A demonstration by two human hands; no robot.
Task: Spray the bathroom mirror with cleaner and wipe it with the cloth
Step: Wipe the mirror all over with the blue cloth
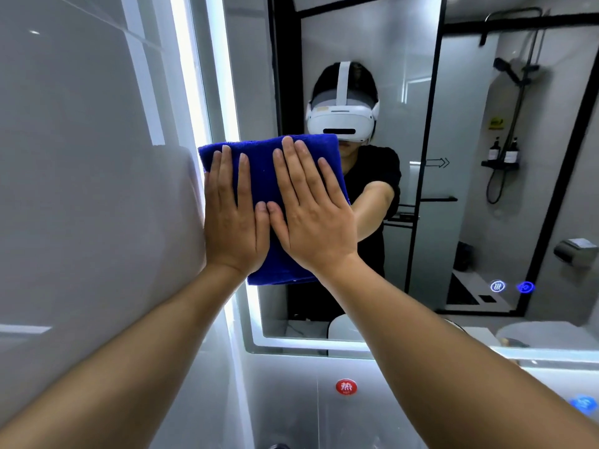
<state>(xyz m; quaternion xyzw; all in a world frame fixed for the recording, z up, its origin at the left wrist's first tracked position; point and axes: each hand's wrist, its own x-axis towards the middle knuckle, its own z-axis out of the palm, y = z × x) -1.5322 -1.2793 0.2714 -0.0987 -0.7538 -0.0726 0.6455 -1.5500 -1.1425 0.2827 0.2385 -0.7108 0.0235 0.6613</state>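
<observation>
While pressing flat, both hands, left (235,218), right (312,218), fingers straight, blue cloth (262,166) against mirror (421,124)

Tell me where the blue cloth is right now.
In the head view the blue cloth lies flat against the mirror near its lit left edge, pressed there by the left hand and right hand side by side.

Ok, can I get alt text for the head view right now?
Both hands, left and right, press a folded blue cloth flat against the lit-edged bathroom mirror near its left edge. A round red sticker sits on the wall below.
</observation>
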